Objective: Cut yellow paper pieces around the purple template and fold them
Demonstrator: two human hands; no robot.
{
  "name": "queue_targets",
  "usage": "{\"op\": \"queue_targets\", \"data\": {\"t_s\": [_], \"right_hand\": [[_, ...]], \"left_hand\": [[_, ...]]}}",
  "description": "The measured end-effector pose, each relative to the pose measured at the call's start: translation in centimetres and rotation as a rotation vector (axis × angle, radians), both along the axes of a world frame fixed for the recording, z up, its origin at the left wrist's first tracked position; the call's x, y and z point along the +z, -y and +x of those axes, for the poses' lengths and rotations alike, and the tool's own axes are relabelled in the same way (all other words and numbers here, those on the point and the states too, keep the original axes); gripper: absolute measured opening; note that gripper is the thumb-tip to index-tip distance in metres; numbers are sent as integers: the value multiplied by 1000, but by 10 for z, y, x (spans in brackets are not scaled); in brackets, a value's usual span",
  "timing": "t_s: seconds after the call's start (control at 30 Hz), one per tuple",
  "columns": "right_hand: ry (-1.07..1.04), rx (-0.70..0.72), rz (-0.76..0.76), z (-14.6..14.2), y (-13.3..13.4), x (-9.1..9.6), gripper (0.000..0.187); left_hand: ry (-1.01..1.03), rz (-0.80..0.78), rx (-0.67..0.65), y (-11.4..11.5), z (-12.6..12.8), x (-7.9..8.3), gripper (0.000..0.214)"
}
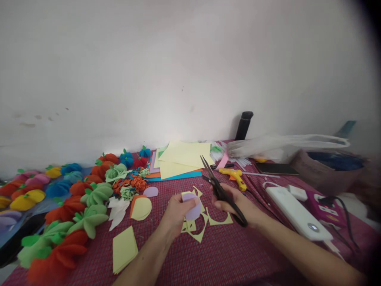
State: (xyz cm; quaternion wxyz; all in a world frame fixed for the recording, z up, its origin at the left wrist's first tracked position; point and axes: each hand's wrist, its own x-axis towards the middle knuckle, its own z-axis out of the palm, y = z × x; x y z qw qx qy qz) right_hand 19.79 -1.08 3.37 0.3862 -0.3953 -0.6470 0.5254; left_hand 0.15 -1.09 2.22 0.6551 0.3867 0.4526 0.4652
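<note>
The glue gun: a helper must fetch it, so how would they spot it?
On the checked tablecloth, find the black scissors in the right hand. Just beyond lies the glue gun: yellow, pistol-shaped, unlike the flat sheets to its left.

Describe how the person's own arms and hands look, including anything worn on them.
The left hand and right hand are ungloved. The left forearm and right forearm are slender and bare as far as they show, with no sleeve, watch or bracelet visible. Whether any ring is worn is too unclear to tell.
</note>
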Motion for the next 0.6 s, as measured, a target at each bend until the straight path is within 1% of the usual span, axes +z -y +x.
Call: {"op": "queue_targets", "data": {"t_s": [0.07, 0.13, 0.23, 0.37, 0.6], "right_hand": [[-82, 5, 68, -15, -5, 3, 44], [-136, 40, 81, -27, -10, 6, 45], [-150, 91, 80, -37, -16, 8, 44], [-138, 116, 67, -42, -19, 9, 43], [-131, 181, 42, -43, -18, 13, 35]], "left_hand": [[-25, 16, -21, 1, 1, -2, 25], [-64, 34, -24, 1, 2, -3, 26], [-130, 54, -27, 2, 4, -4, 28], [-163, 78, -46, 3, 5, -2, 27], [-217, 83, -84, 4, 7, 0, 21]]}}
